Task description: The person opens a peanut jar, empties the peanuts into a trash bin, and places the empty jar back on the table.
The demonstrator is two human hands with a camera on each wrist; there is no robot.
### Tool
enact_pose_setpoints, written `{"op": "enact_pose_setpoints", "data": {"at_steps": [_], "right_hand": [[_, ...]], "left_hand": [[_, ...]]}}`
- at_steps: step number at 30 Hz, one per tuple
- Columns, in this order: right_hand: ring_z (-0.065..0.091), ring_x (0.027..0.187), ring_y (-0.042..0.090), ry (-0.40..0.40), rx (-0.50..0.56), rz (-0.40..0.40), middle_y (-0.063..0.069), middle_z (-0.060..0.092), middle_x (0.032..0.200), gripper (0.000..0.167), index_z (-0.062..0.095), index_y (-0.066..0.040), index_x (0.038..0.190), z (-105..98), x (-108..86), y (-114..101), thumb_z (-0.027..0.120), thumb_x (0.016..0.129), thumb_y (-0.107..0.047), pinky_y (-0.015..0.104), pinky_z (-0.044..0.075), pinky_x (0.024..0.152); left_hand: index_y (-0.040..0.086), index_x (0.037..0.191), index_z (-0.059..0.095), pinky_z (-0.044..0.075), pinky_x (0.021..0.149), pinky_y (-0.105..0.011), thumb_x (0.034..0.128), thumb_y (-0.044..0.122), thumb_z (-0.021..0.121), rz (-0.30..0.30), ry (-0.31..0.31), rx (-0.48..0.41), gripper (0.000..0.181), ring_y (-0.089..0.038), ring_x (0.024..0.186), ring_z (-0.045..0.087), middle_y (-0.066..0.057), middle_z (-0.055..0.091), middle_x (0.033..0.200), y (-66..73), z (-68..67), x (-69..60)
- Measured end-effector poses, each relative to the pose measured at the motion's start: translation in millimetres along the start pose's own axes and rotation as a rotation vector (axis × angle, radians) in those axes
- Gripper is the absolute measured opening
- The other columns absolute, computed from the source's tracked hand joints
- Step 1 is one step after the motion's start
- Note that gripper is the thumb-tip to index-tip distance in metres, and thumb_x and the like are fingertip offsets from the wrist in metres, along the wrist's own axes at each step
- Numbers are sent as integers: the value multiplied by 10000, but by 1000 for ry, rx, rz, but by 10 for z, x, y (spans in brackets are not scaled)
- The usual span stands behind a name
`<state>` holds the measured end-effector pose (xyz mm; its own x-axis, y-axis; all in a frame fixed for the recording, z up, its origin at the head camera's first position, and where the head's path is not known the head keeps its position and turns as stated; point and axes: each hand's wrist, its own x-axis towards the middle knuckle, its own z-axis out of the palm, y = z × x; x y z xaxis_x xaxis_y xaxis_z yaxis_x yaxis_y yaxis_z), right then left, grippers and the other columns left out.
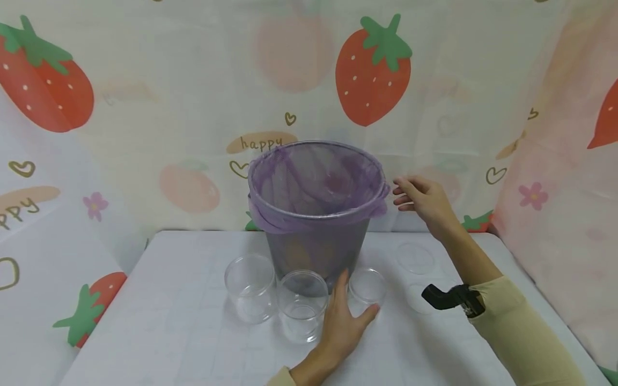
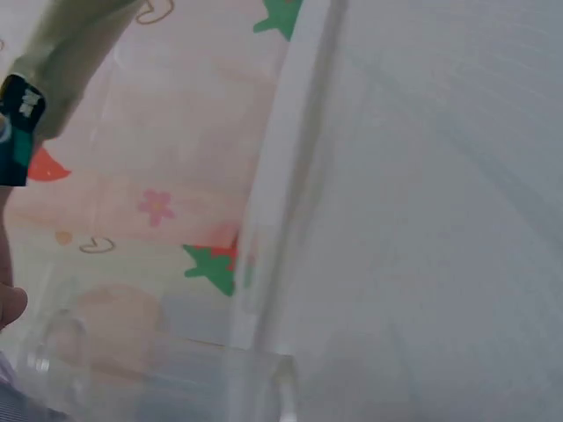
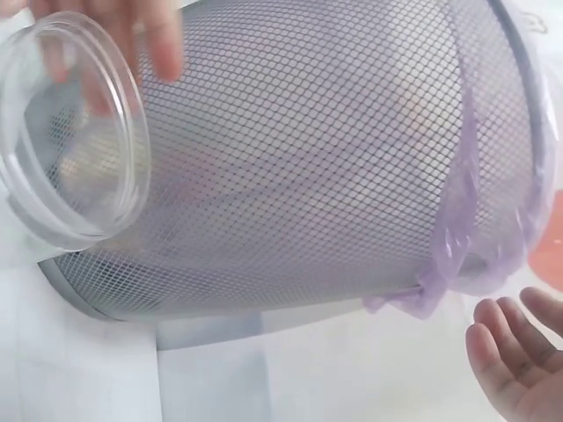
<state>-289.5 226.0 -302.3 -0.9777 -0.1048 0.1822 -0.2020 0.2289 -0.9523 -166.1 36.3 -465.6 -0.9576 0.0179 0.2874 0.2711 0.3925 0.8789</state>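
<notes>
In the head view, a wire-mesh waste bin (image 1: 314,252) stands on the table, a purple bag (image 1: 270,214) folded over its rim. My right hand (image 1: 425,206) is beside the rim on the right, apart from it, fingers loosely bent and holding nothing. Low in front, my left hand (image 1: 344,324) has its fingers and thumb spread at the right-hand clear jar (image 1: 368,287); whether it touches is unclear. In the right wrist view, left fingers (image 3: 163,44) show by that jar (image 3: 132,167). Further left stand two more clear jars, one in the middle (image 1: 301,308) and another (image 1: 250,289).
Clear round lids (image 1: 415,258) lie on the white table (image 1: 193,321) to the right of the bin. Behind rises a cloth backdrop (image 1: 207,80) printed with strawberries. A black wrist mount (image 1: 454,297) sits at the right sleeve.
</notes>
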Motion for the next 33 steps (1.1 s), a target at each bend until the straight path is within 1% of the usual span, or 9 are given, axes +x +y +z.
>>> {"op": "enact_pose_setpoints", "data": {"at_steps": [4,7,10,15,20,24,28,31,33], "right_hand": [[659,797,37,21,8,-30,-132,659,871,152,638,-204,1006,-48,-81,35,585,976,-343,185,572,756],[663,798,33,41,-15,-63,-142,661,873,135,646,-215,1012,-77,-156,58,578,983,-327,177,569,754],[657,805,19,59,-79,-92,-170,650,878,220,635,-136,1077,-91,-232,79,559,993,-325,157,558,762],[625,818,-26,89,-201,-112,-192,632,904,397,601,28,1187,-81,-346,122,548,1000,-318,133,536,783],[574,934,-53,97,-383,-149,30,677,1137,411,609,-15,1268,-55,-468,184,536,1006,-323,92,463,810],[602,1065,131,85,-453,-197,168,631,1245,402,601,-18,1284,-6,-544,248,544,1005,-301,59,419,871],[597,1111,325,57,-502,-235,195,607,1262,400,578,9,1293,42,-586,324,565,996,-258,308,492,977],[553,1161,376,37,-539,-237,223,567,1305,433,548,23,1316,73,-612,377,575,990,-259,534,456,993],[522,1196,398,34,-569,-231,237,548,1319,456,534,22,1332,88,-629,410,579,987,-274,583,434,998]], "left_hand": [[61,1499,300,383,1112,-495,842,373,742,35,-41,-45,851,-305,1368,453,-127,462,1482,141,-116,20],[68,1516,270,366,1128,-495,867,400,714,51,-87,-94,854,-295,1386,434,-103,444,1503,244,-238,42],[78,1516,278,359,1132,-506,887,420,687,65,-130,-109,824,-292,1398,416,-99,430,1512,330,-388,80],[84,1488,348,370,1127,-505,899,429,667,125,-179,-7,754,-280,1406,406,-88,428,1513,441,-683,148],[86,1466,385,384,1118,-507,897,400,681,166,-197,50,714,-289,1398,415,-84,434,1506,504,-976,198],[77,1455,400,367,1129,-515,893,378,694,202,-170,109,702,-297,1404,400,-103,431,1500,491,-1178,246],[78,1456,401,363,1126,-537,881,379,703,214,-134,202,716,-316,1409,385,-127,417,1504,444,-1364,286],[83,1457,403,373,1112,-548,871,377,715,220,-108,246,727,-330,1402,395,-133,420,1504,383,-1501,305],[77,1452,408,372,1110,-549,869,355,723,240,-85,257,719,-335,1396,406,-132,431,1499,317,-1583,324]]}}
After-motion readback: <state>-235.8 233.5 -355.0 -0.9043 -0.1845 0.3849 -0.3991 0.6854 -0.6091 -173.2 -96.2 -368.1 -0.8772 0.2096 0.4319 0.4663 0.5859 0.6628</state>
